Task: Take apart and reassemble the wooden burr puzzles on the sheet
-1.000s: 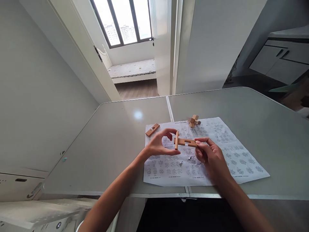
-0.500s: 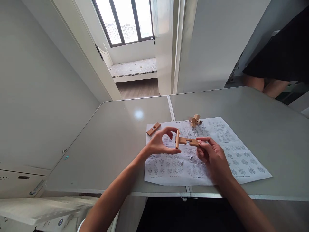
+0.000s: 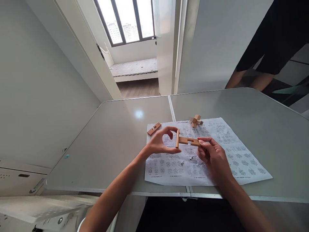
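Between the thumb and fingers of my left hand (image 3: 162,141) a wooden puzzle piece (image 3: 177,139) is held on edge, upright. My right hand (image 3: 213,154) pinches the right end of a second, slotted wooden puzzle piece (image 3: 187,140), which lies level. Its left end meets the upright piece; whether it passes into a slot there I cannot tell. Below both hands lies a printed instruction sheet (image 3: 169,174). Another slotted wooden piece (image 3: 154,129) rests at the sheet's upper left, and an assembled wooden burr puzzle (image 3: 196,121) sits at its top edge.
The sheet lies on a grey table (image 3: 116,138) with a light seam strip across it. Small torn spots show in the sheet's middle. Past the table's far right edge stands a person in black shorts (image 3: 270,48). An open door (image 3: 165,48) leads to a room with a bed.
The slotted piece in my right hand has shifted slightly right, away from the upright piece. My left hand has hardly moved. The person at the far right has moved.
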Demonstrator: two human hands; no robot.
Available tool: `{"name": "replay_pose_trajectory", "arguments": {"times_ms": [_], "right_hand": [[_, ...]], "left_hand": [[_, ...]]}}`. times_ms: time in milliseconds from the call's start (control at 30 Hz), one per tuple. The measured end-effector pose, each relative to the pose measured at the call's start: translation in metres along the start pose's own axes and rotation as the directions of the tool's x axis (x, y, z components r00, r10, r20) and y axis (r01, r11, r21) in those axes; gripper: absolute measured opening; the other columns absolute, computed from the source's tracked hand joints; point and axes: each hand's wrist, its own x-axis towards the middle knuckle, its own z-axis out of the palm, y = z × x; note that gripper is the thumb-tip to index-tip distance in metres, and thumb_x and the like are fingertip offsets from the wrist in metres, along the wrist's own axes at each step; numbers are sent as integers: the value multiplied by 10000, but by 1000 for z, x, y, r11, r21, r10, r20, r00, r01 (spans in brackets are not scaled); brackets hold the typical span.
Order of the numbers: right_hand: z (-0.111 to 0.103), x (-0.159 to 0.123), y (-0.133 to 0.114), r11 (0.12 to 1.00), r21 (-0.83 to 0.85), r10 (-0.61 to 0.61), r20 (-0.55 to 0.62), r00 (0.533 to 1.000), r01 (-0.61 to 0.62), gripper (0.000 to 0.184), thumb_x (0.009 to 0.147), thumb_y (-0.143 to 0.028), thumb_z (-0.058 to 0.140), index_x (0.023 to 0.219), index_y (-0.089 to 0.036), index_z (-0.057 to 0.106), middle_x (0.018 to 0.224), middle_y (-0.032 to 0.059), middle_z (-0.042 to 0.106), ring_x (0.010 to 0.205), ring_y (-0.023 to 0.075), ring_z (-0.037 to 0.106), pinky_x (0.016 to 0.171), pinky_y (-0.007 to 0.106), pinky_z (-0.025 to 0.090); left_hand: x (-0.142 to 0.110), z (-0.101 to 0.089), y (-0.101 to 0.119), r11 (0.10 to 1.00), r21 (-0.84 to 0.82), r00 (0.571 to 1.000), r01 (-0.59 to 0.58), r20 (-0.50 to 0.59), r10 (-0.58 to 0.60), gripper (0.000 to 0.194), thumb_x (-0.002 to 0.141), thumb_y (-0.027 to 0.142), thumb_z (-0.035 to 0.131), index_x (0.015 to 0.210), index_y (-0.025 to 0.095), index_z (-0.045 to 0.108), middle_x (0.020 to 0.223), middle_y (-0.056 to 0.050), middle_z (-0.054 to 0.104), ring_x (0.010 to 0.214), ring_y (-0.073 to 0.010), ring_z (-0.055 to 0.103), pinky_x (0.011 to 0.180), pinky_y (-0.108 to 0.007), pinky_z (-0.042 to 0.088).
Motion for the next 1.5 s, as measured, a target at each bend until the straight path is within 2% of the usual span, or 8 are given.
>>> {"name": "replay_pose_trajectory", "arguments": {"times_ms": [200,400,600,767,967,1100,1300,1500], "right_hand": [[0,0,1,1000,-20,-21,-6,1000,21,302,804,-414,860,955,-226,678,574,-64,487,526,110,416,475,224,336],[-9,4,0,995,50,-85,-104,991,91,239,787,-338,839,905,-217,669,533,-86,441,494,88,375,470,205,321],[-8,3,8,971,-217,-118,-81,990,98,267,878,-445,773,970,-221,663,555,-65,490,508,116,395,475,235,325],[-6,-2,13,843,-518,-173,-10,985,143,370,943,-562,668,1057,-211,699,607,-30,533,541,153,439,496,270,350],[-7,-1,15,561,-788,-308,84,948,252,401,1018,-521,493,1101,-210,732,764,40,691,618,205,573,615,326,458],[-6,2,19,483,-820,-364,132,922,308,414,1026,-486,490,1208,-195,723,976,93,765,771,244,669,735,358,529],[-8,6,26,353,-866,-374,217,901,355,421,1025,-439,506,1323,-210,696,1235,112,757,1000,290,718,894,420,554],[-9,8,30,273,-889,-360,260,896,368,417,1039,-404,507,1382,-242,678,1262,101,732,968,282,735,849,407,566]], "left_hand": [[1,4,-1,999,33,999,-9,-47,10,795,598,474,978,1274,198,662,1130,-91,725,939,-231,654,973,-425,531],[-3,-10,-10,993,114,998,16,-57,-9,708,738,519,882,1318,210,619,1225,-107,713,989,-223,693,1013,-415,537],[-5,-13,-18,932,357,993,67,-111,-29,827,612,526,973,1322,255,646,1219,-98,700,1153,-340,642,1126,-547,431],[-4,-10,-24,884,466,1000,-11,-16,22,876,655,545,954,1417,255,633,1378,-116,668,1333,-374,544,1232,-560,337],[-6,-14,-28,855,516,997,-54,67,23,832,754,582,894,1489,315,609,1414,-82,674,1340,-348,529,1209,-537,392],[-6,-15,-23,857,505,987,-101,161,22,779,815,545,857,1516,350,579,1499,-40,648,1402,-323,509,1228,-514,393],[-7,-14,-25,853,494,960,-167,279,27,832,786,289,782,1566,369,503,1635,-2,525,1523,-334,421,1280,-563,326],[-8,-8,-24,861,474,951,-186,308,36,877,770,251,748,1593,336,459,1690,-31,446,1590,-344,350,1288,-578,328]]}}
